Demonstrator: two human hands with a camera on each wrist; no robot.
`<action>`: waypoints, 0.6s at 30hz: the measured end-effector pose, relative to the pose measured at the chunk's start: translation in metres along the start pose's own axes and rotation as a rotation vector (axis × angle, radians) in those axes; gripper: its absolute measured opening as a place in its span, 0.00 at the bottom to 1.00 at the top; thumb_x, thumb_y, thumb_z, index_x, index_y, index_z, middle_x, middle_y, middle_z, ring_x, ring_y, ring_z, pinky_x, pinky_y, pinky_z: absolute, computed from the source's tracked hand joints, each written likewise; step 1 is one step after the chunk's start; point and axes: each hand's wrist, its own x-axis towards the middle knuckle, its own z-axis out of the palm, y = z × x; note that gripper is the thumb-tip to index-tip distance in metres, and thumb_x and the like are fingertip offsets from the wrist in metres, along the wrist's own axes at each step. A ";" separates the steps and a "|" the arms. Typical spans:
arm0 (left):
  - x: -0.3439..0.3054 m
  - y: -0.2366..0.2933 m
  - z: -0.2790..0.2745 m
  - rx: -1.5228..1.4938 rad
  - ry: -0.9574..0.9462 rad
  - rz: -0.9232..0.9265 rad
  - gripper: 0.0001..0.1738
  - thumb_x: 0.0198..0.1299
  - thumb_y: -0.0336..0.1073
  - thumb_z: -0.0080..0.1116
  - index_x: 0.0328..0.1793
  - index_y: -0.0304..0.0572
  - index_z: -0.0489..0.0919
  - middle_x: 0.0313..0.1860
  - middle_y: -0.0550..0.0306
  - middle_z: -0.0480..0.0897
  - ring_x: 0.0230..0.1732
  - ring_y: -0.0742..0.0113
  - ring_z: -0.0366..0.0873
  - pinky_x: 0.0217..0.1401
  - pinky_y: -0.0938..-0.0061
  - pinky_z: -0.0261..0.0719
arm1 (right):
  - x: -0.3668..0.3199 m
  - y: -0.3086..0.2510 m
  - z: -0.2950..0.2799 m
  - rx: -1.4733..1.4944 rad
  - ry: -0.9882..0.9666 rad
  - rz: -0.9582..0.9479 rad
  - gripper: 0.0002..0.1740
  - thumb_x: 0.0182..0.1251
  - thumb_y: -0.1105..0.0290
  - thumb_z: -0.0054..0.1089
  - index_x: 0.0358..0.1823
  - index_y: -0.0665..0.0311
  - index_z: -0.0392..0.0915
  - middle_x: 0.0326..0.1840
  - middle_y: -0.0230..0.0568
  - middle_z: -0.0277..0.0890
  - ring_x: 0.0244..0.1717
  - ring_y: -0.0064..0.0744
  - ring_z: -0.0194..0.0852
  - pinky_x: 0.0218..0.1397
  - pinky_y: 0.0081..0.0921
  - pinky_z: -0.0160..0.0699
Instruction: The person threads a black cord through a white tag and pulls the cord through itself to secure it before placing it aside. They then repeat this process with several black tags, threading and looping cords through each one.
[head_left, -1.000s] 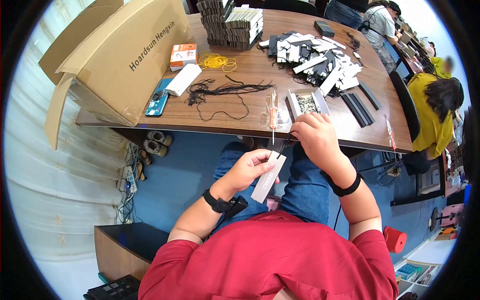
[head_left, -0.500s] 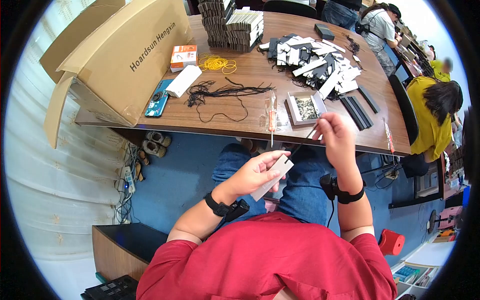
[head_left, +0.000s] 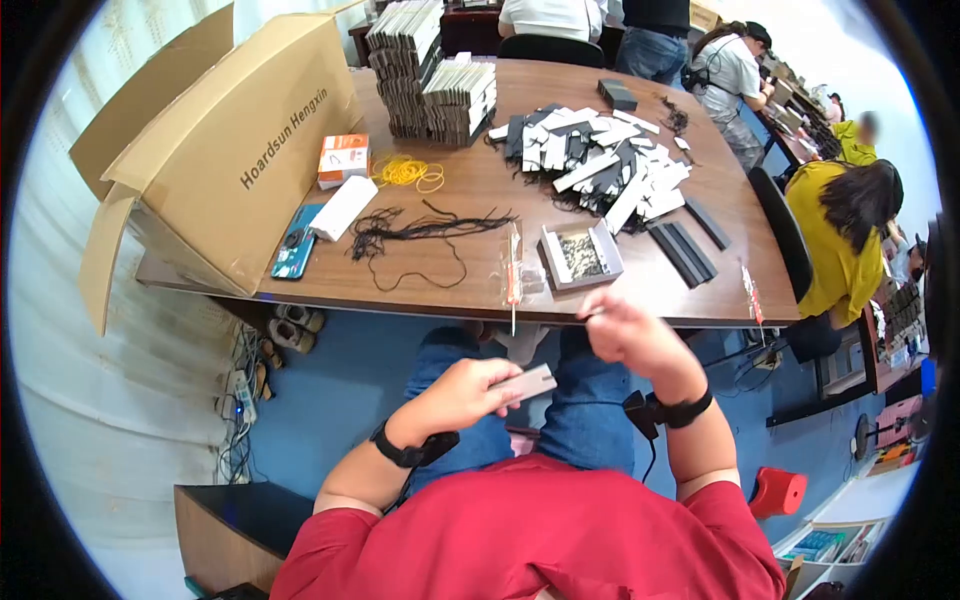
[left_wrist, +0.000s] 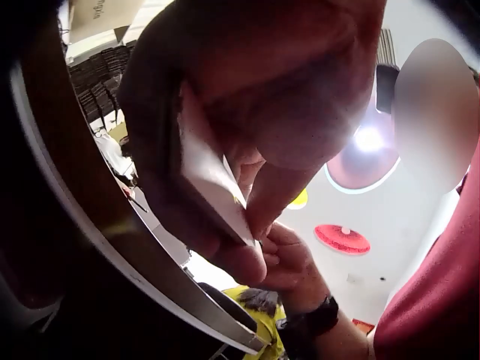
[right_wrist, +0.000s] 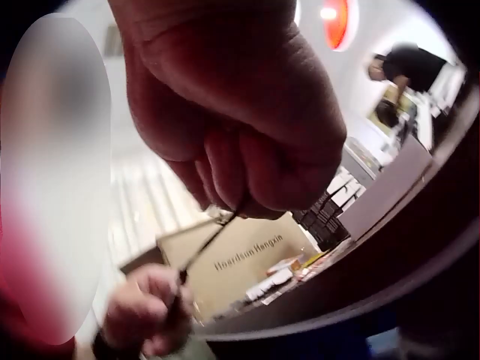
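Observation:
Over the lap, my left hand (head_left: 462, 397) holds a light grey card tag (head_left: 528, 383) between thumb and fingers, its notched end pointing right. In the left wrist view the tag (left_wrist: 210, 169) shows edge-on, gripped in the fingers. My right hand (head_left: 640, 338) is raised near the table's front edge, to the right of the tag, its fingers curled. From its fingertips a thin black cord (right_wrist: 211, 241) runs taut to the tag end at the left hand (right_wrist: 139, 309) in the right wrist view. A small white box (head_left: 580, 258) of tiny pieces stands just beyond the right hand.
On the wooden table (head_left: 450, 305) lie loose black cords (head_left: 430, 232), yellow rubber bands (head_left: 410, 173), a screwdriver (head_left: 514, 280) and a heap of tags (head_left: 600, 160). Stacked cards (head_left: 405, 70) stand behind. A large cardboard box (head_left: 240, 170) fills the left side. People sit beyond.
My right hand first moved away from the tag, drawing out the black cord, then turned over with curled fingers. The left hand tilted the tag flatter, notched end rightward. The head view shifted.

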 end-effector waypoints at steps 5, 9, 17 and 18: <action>0.003 0.006 0.000 0.482 -0.026 0.201 0.14 0.62 0.33 0.58 0.53 0.40 0.78 0.30 0.52 0.84 0.27 0.65 0.83 0.32 0.71 0.79 | -0.005 0.001 0.041 -1.352 -0.146 -0.116 0.11 0.58 0.61 0.65 0.39 0.58 0.81 0.26 0.42 0.76 0.26 0.46 0.76 0.33 0.36 0.75; 0.000 0.020 -0.010 0.294 0.163 0.274 0.24 0.59 0.33 0.60 0.63 0.40 0.72 0.45 0.47 0.83 0.45 0.59 0.83 0.48 0.69 0.78 | 0.009 -0.024 0.031 -1.146 -0.176 -0.249 0.04 0.52 0.70 0.64 0.28 0.61 0.82 0.26 0.42 0.76 0.30 0.42 0.76 0.34 0.32 0.75; 0.009 0.009 -0.069 0.632 0.944 0.457 0.30 0.54 0.35 0.63 0.65 0.39 0.70 0.65 0.43 0.70 0.69 0.47 0.63 0.72 0.59 0.60 | 0.076 -0.120 -0.068 -0.472 0.601 -0.153 0.14 0.67 0.59 0.57 0.44 0.62 0.78 0.35 0.31 0.74 0.33 0.17 0.69 0.32 0.18 0.66; 0.014 -0.001 -0.072 0.653 0.941 0.423 0.30 0.53 0.35 0.63 0.64 0.39 0.71 0.65 0.43 0.70 0.69 0.47 0.63 0.72 0.58 0.59 | 0.083 -0.124 -0.078 -0.316 0.594 -0.173 0.21 0.67 0.57 0.58 0.52 0.66 0.75 0.47 0.39 0.74 0.46 0.24 0.72 0.45 0.26 0.72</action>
